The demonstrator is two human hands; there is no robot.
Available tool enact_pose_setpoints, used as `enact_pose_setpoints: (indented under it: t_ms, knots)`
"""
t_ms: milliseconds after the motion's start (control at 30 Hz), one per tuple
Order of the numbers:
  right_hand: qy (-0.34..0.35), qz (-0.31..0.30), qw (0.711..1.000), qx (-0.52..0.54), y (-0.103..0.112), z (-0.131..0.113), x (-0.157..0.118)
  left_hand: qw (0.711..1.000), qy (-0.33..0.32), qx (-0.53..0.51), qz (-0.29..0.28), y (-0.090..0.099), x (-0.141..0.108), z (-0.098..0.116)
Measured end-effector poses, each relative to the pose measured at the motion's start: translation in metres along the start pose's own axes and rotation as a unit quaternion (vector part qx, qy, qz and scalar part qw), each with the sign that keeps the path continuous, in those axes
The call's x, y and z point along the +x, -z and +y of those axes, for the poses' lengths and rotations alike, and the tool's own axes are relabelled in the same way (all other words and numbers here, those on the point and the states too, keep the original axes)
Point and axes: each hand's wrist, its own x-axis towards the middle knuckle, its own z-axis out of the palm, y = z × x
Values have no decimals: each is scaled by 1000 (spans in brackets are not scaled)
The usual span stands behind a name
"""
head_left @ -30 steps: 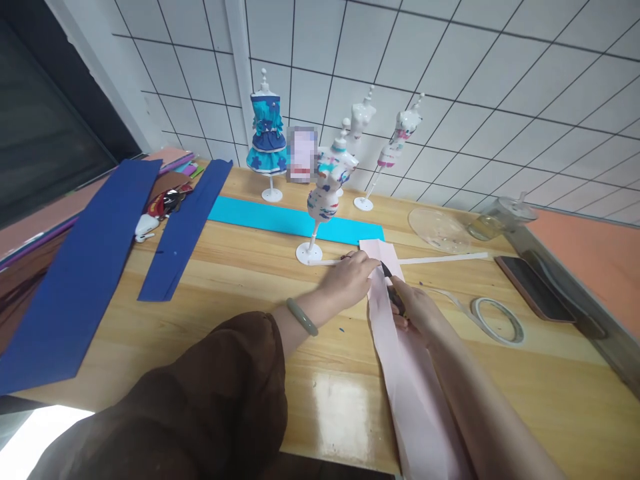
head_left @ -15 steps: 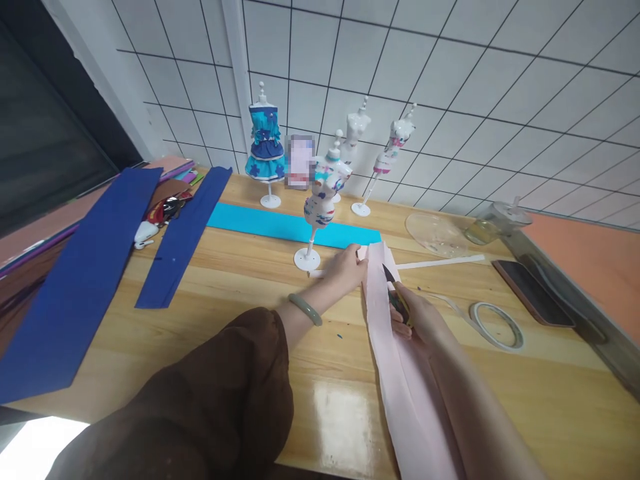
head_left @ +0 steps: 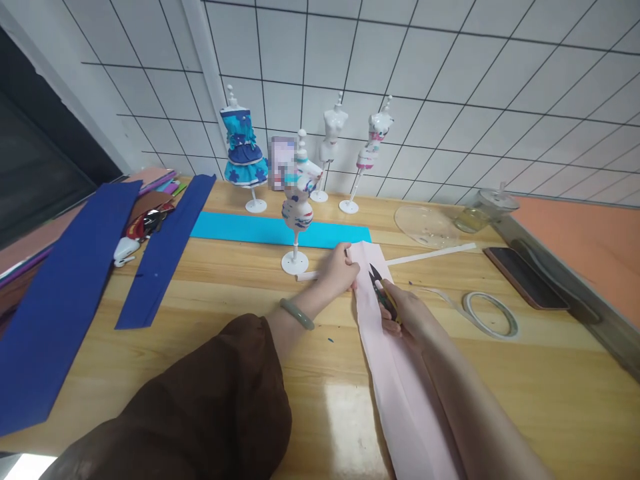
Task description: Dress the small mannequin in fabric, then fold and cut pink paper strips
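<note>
A long pale pink strip (head_left: 387,393), which looks like paper or fabric, runs from the table's front edge up to the middle, folded lengthwise. My left hand (head_left: 340,272) pinches its far left edge near the top. My right hand (head_left: 407,310) is closed around small thread snips (head_left: 383,290) with dark pointed blades and a yellowish handle. Those blades lie over the pink strip and point up and left, a short way right of my left fingers. Part of the snips is hidden in my palm.
Mini dress forms stand at the back, one in a blue dress (head_left: 244,150), one paint-marked (head_left: 299,207) close to my left hand. A turquoise strip (head_left: 235,228) lies behind. Blue strips (head_left: 167,257) lie left; a tape roll (head_left: 490,315), phone (head_left: 525,277) and clear plate (head_left: 425,225) lie right.
The view has shifted, so most things appear further left. The snips' blades now lie over the pink strip's face, where before they were by its right fold. Both hands keep their hold.
</note>
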Motion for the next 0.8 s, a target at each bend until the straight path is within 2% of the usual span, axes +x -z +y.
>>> enact_pose_setpoints:
  t_ms: [167,600,800]
  knots:
    - [-2,50,998,-28,-2,0,2,999,-38,15,6,-1,-4,-4]
    - [12,112,981,-157,-8,-16,4,999,-37,4,-1,-1,-6,-2]
    - [19,110,973,-202,-12,-21,3,998,-48,28,8,-2,-6,0]
